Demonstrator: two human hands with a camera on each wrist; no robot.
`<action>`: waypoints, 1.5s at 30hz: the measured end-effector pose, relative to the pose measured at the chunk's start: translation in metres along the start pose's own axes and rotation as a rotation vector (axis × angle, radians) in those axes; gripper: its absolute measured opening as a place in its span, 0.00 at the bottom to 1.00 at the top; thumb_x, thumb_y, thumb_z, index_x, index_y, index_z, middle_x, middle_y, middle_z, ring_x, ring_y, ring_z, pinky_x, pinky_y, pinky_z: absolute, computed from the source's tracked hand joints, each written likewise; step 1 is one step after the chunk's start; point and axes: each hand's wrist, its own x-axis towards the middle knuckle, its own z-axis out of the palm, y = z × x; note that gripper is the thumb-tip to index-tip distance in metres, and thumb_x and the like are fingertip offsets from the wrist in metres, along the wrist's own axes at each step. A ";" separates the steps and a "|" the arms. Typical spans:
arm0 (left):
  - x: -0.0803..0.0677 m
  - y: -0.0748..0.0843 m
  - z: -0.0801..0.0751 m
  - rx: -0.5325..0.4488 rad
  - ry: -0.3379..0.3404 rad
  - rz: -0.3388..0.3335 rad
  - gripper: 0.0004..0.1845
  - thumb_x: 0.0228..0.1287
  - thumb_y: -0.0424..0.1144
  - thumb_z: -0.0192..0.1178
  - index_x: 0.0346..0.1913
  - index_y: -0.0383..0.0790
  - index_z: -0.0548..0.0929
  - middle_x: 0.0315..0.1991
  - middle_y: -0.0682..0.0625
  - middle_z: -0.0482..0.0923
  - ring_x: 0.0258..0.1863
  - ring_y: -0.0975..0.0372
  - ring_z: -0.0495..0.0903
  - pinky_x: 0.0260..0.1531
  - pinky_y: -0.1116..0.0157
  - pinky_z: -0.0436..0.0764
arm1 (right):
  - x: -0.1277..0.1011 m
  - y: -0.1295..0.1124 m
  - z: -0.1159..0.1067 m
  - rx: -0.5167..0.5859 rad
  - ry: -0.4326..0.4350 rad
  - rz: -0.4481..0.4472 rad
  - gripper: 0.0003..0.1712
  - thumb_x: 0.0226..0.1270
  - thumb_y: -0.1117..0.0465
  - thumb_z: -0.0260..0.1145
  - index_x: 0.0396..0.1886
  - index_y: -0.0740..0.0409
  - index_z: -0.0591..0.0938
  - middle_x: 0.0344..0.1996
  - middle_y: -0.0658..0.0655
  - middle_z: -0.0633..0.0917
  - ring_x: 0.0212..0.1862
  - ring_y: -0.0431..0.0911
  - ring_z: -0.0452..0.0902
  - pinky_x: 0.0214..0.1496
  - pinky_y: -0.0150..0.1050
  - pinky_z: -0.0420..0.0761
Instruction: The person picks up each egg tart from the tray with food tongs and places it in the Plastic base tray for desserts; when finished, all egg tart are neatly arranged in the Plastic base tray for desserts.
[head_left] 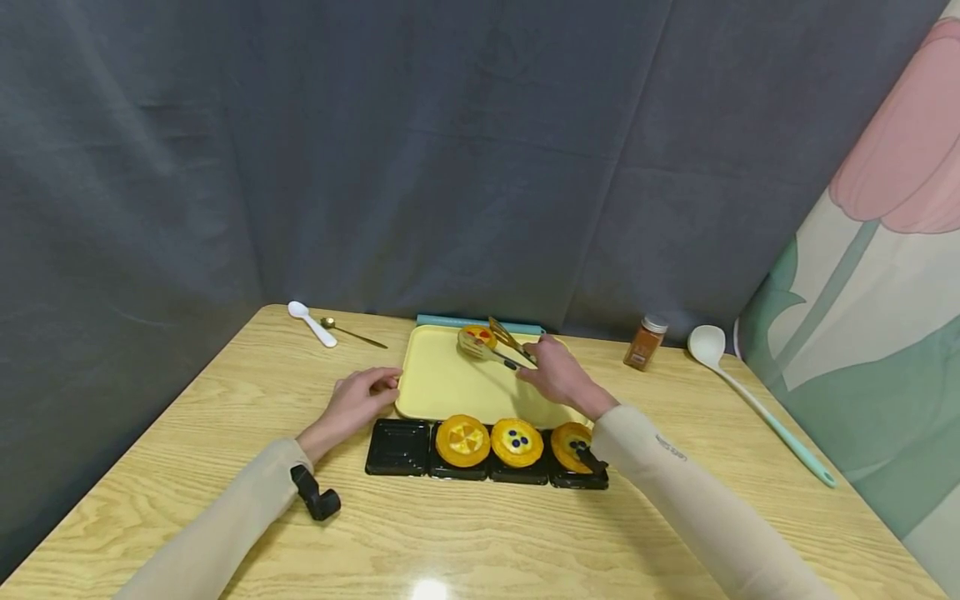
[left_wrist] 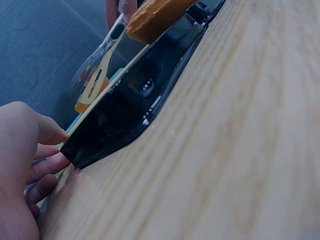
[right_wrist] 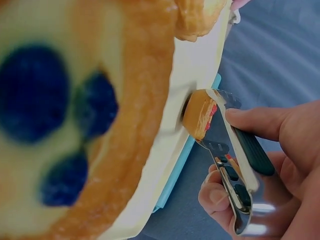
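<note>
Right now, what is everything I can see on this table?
Table: one, light wood.
Tray: one, pale yellow, mid-table, a teal board's edge behind it.
Black dishes: four in a row before the tray; the leftmost empty.
Tarts in dishes: three, orange; the middle one blueberry-topped.
Tart in tongs: one, orange with red, over the tray's far side.
Tongs: one pair, metal.
White spoon: one, far left.
Gold spoon: one, beside the white one.
Spice jar: one, brown, right of the tray.
Ladle: one, white with teal handle, far right.
Left hand: touches the tray's left edge.
Right hand: its grip closes the tongs.
</note>
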 end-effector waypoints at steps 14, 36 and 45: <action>0.000 -0.001 0.000 -0.006 0.001 -0.006 0.20 0.65 0.37 0.64 0.60 0.37 0.84 0.41 0.53 0.85 0.46 0.54 0.82 0.57 0.44 0.61 | -0.024 -0.008 -0.005 0.017 0.016 -0.042 0.29 0.70 0.61 0.68 0.64 0.74 0.76 0.46 0.67 0.79 0.42 0.54 0.76 0.46 0.51 0.78; -0.001 -0.002 0.000 -0.007 -0.006 0.007 0.21 0.66 0.38 0.64 0.60 0.37 0.84 0.42 0.54 0.85 0.46 0.55 0.82 0.58 0.44 0.62 | -0.077 -0.039 -0.009 0.068 0.007 -0.185 0.29 0.69 0.62 0.70 0.65 0.70 0.77 0.46 0.61 0.79 0.38 0.48 0.72 0.40 0.39 0.75; 0.000 -0.002 0.000 0.004 0.001 0.018 0.20 0.65 0.37 0.64 0.59 0.37 0.84 0.42 0.52 0.85 0.46 0.54 0.82 0.57 0.44 0.63 | -0.094 -0.054 -0.007 0.100 -0.024 -0.267 0.28 0.69 0.63 0.69 0.66 0.68 0.77 0.44 0.55 0.78 0.37 0.46 0.73 0.36 0.35 0.74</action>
